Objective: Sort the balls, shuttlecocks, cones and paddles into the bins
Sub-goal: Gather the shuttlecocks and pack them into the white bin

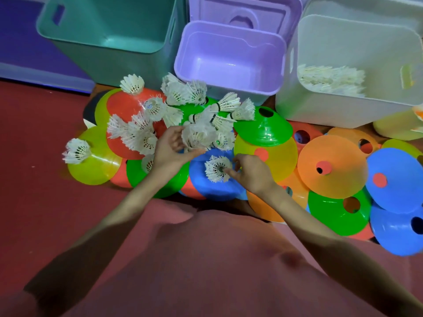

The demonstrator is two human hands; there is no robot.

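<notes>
Three bins stand in a row at the far edge of the red floor. The teal bin on the left shows only its bare bottom, and so does the lilac bin in the middle. The white bin on the right holds a heap of white feather shuttlecocks against its near wall. Behind the lilac bin a second lilac container is partly hidden.

In front of the bins lies a sprawl of flat disc cones, overlapping one another: a green cone, an orange cone, a blue cone, a yellow cone and a red cone among them. Loose shuttlecocks are strewn over the cones on the left, lying on their sides or skirts up.

The left hand grips a blurred shuttlecock cluster, fingers curled round it, above the pile. The right hand pinches a single shuttlecock at its skirt edge, on another blue cone.
</notes>
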